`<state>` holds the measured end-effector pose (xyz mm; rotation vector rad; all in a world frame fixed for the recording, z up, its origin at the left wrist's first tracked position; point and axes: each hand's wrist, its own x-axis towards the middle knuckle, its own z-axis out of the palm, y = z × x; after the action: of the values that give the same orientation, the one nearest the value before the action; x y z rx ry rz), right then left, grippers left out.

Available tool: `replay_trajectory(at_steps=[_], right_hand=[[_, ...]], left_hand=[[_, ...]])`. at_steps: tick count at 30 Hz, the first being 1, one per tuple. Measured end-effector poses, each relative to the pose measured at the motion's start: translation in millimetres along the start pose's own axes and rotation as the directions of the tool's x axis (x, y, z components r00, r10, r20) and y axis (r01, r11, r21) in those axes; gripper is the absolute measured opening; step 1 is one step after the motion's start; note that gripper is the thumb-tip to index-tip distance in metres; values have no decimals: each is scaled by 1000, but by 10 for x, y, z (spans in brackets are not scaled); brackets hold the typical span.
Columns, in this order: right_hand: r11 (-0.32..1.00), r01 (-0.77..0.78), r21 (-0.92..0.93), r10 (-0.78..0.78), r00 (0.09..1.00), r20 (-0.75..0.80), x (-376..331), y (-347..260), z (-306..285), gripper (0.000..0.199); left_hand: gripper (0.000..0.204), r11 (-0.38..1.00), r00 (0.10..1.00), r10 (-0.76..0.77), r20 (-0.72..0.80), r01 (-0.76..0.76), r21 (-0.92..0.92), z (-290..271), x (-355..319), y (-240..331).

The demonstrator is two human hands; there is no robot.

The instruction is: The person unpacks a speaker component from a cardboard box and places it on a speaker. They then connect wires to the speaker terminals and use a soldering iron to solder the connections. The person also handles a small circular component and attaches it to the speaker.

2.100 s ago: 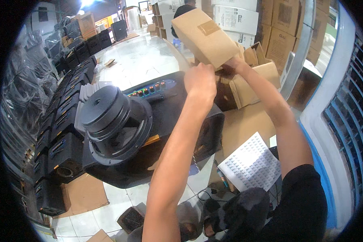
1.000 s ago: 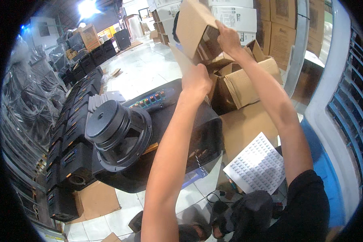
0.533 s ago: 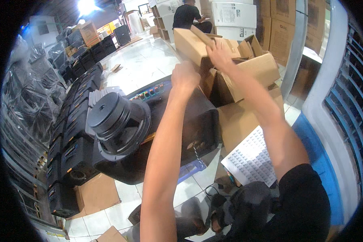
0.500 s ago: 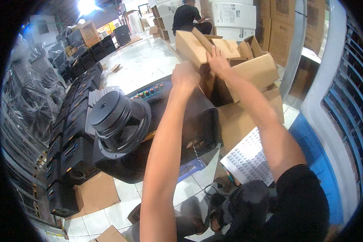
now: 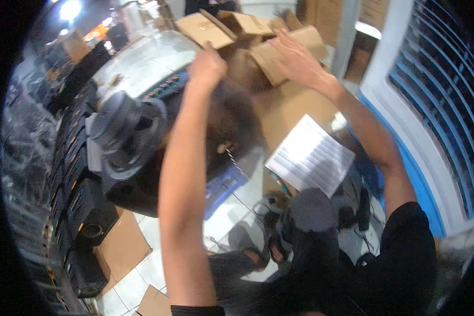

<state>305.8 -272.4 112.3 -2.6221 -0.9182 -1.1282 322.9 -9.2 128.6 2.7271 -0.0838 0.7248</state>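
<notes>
My left hand is curled near the lower edge of a raised flap on a brown cardboard box. Blur hides whether anything sits in its fingers. My right hand lies open, fingers stretched, against another flap of the same box. Below my left arm stands a black speaker cabinet with a row of coloured sockets along its panel. A large round speaker driver rests on the cabinet, magnet side up. A twisted black-and-white cable hangs from the cabinet's opening.
A printed white sheet lies by the box, close to my knee. Rows of black speakers line the left, beside plastic-wrapped goods. Flat cardboard lies on the tiles. A blue-barred grille stands at right.
My right hand has moved from the far flap to the nearer right one and flattened out. My left hand stays by the left flap. The whole view has shifted, moving the scene leftward and up.
</notes>
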Motion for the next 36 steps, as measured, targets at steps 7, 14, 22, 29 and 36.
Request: replay_trajectory(at_steps=[7,14,22,29,36], right_hand=[[787,-617,-4,559,711,427,-3539,-402,-1932,19],[25,-875,-483,651,-352,672,-6289,-812,-4219,39],[-218,-646,-731,870,-468,155,-8411,-1145,-4018,82],[176,-427,-887,837,-410,363,-8611,-319,-3244,84],[108,-452,-885,918,-297,264,-9345,262,-2996,46]], left_hand=[[28,840,857,515,-23,-510,-187,-128,-501,23],[28,434,347,892,290,-837,-333,271,-2574,495],[31,784,360,599,716,-445,-432,652,-3160,469],[35,720,316,640,700,-565,-403,742,-3146,313],[34,940,377,315,871,2,-341,761,-3234,163]])
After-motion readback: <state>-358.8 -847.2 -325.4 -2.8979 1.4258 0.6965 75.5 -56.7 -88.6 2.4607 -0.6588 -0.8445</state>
